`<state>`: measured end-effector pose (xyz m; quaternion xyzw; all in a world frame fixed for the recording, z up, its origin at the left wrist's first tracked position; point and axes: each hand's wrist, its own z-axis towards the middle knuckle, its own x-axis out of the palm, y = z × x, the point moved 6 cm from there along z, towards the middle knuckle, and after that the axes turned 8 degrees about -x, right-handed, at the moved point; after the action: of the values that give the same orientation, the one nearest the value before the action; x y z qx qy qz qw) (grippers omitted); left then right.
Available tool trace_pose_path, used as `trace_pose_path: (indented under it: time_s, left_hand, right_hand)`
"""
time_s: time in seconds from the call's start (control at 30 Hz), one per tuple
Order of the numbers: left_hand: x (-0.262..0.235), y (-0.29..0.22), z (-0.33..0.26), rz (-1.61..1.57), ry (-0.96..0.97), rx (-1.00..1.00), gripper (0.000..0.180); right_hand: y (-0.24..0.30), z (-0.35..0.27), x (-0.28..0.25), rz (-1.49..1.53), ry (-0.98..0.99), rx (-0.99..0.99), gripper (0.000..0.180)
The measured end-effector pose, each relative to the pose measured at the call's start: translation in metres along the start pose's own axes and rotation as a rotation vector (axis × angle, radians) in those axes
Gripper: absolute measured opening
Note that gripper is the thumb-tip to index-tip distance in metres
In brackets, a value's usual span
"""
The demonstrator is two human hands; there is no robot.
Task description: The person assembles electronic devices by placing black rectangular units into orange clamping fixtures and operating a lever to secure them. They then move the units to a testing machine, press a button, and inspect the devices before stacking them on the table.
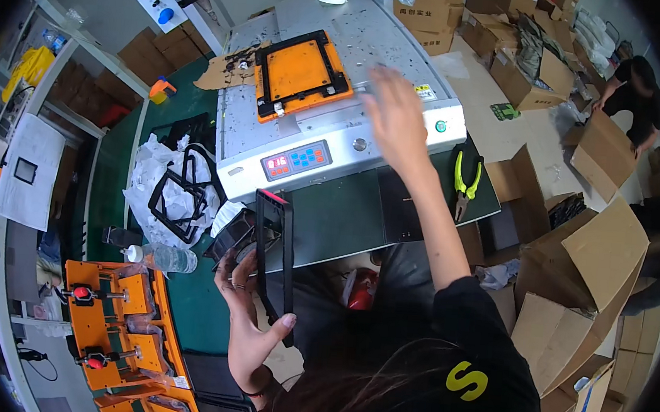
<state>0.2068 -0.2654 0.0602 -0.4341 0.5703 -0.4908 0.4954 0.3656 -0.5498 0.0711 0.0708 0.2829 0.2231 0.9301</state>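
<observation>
Pinching a black rectangular frame [288, 265] is the left hand [251, 338]; the right hand [399, 118], fingers too blurred to judge, overlaps a silver flat-topped machine [374, 43].

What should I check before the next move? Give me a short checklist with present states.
1. Black rectangular frame held in the left hand: ok.
2. Right hand clear of the silver flat-topped machine: cannot tell; it is blurred over the front edge.
3. Thin black frame fully seated on the orange rectangular plate: cannot tell.
4. Brown cardboard sheet free of dark scraps: not ok.
5. Yellow-green-handled pliers apart from both hands: ok.
</observation>
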Motion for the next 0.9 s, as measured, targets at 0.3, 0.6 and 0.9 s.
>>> trace_pose_path:
  time_s: [0.3,0.6,0.9]
  left_hand:
    - [0.028,-0.002,0.013,-0.008,0.136,0.038,0.109]
    - [0.042,-0.003,0.008,0.075,0.197,0.040,0.111]
    - [0.068,0.001,-0.010,0.178,0.371,-0.034,0.118]
  right_hand:
    - [-0.058,-0.125,-0.057,-0.377,0.069,0.273,0.054]
    - [-0.036,-0.092,-0.082,-0.477,0.121,0.165,0.055]
    - [0.122,-0.104,-0.025,1.994,0.326,0.660,0.124]
